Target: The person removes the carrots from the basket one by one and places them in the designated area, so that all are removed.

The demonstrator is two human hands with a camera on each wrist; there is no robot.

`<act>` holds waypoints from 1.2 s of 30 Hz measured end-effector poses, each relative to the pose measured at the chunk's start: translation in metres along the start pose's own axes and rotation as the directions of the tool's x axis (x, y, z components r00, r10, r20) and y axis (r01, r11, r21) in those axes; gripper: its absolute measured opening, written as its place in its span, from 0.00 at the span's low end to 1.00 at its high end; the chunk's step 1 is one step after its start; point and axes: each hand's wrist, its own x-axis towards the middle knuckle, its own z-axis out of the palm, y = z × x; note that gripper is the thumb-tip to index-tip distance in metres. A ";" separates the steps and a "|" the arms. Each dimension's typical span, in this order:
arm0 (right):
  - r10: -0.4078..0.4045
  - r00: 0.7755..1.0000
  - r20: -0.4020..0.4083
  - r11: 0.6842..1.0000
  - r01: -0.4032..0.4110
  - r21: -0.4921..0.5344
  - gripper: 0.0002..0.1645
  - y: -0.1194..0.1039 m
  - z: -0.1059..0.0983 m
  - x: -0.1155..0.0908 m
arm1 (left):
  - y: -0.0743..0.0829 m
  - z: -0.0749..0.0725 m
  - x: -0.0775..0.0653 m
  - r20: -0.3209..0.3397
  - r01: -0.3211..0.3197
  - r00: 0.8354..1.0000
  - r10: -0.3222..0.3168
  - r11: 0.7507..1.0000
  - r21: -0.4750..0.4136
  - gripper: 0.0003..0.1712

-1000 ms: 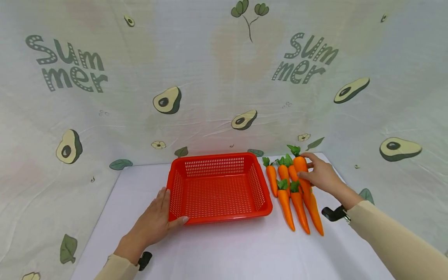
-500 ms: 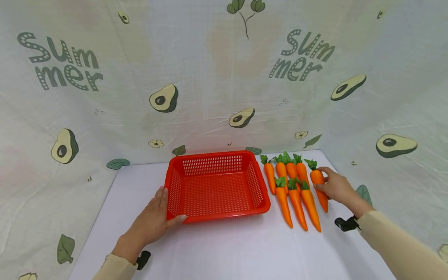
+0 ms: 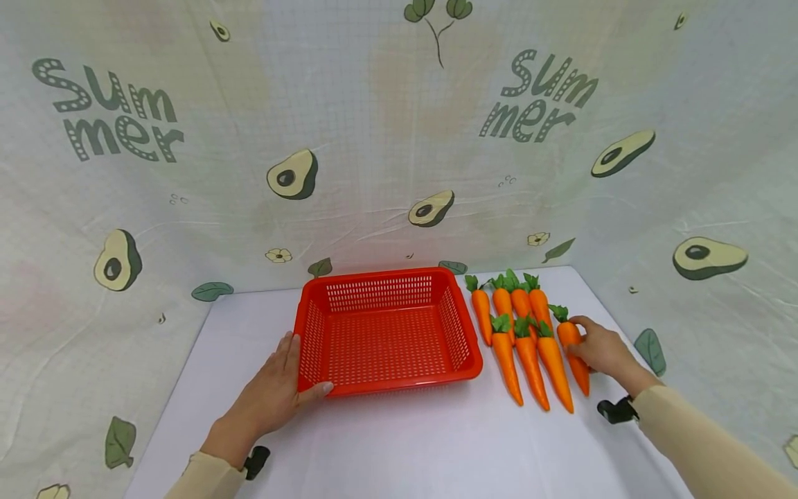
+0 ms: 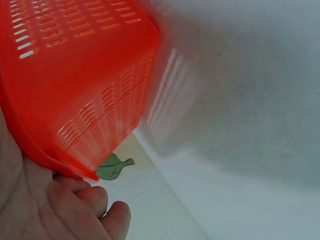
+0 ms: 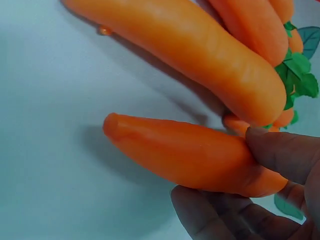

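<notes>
On the right of the head view my right hand (image 3: 606, 350) holds an orange carrot (image 3: 568, 334) with a green leafy top, thumb on one side and fingers on the other. In the right wrist view this carrot (image 5: 180, 152) lies close over the white surface, its blunt tip pointing left. My left hand (image 3: 264, 388) rests against the front left corner of a red plastic basket (image 3: 405, 383), fingers straight along its left side and thumb at the front rim. From the left wrist, the basket's slotted wall (image 4: 75, 85) shows above the palm. Nothing lies inside the basket.
Several more carrots (image 3: 526, 364) lie in two rows between the basket and my right hand, leafy tops toward the back. A white cloth (image 3: 399, 443) covers the table. Printed fabric (image 3: 361, 229) with avocados stands behind and at both sides.
My right hand has carried the held carrot rightward from over the other carrots, then a little nearer to me, beside the back row's right end. The left hand stays at the basket.
</notes>
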 end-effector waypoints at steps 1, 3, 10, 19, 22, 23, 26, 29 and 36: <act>0.009 1.000 0.004 1.000 -0.009 -0.002 0.45 0.001 0.001 0.000 | 0.000 0.000 0.000 0.002 0.001 1.000 -0.001 1.000 -0.001 0.72; 0.023 1.000 0.012 1.000 -0.023 -0.001 0.45 0.003 0.002 0.000 | 0.000 0.000 0.001 0.008 0.005 1.000 -0.005 1.000 -0.004 0.73; 0.031 0.999 0.010 0.999 -0.031 -0.007 0.46 0.006 0.005 -0.001 | -0.002 0.002 0.002 0.016 0.009 1.000 -0.009 1.000 -0.008 0.74; 0.003 1.000 -0.013 0.998 -0.004 -0.055 0.44 0.006 0.006 -0.002 | -0.002 0.002 0.002 0.003 -0.005 1.000 0.005 1.000 -0.010 0.73; -0.001 1.000 -0.021 0.998 -0.001 -0.065 0.44 0.006 0.007 -0.002 | -0.001 0.002 0.001 0.004 -0.006 1.000 0.006 1.000 -0.013 0.73; -0.001 1.000 -0.022 0.998 0.000 -0.066 0.43 0.006 0.007 -0.002 | -0.001 0.002 0.002 0.003 -0.009 1.000 0.009 1.000 -0.014 0.73; -0.001 1.000 -0.020 0.998 0.000 -0.064 0.44 0.006 0.007 -0.002 | 0.000 0.001 0.001 0.007 -0.005 1.000 0.005 1.000 -0.014 0.73; -0.002 1.000 -0.016 0.998 0.001 -0.059 0.44 0.007 0.007 -0.001 | 0.000 0.000 0.001 0.010 -0.003 1.000 0.003 1.000 -0.011 0.74; 0.000 1.000 -0.011 0.998 -0.001 -0.061 0.46 0.008 0.006 -0.002 | 0.000 -0.001 0.001 0.023 0.008 1.000 -0.007 1.000 -0.017 0.74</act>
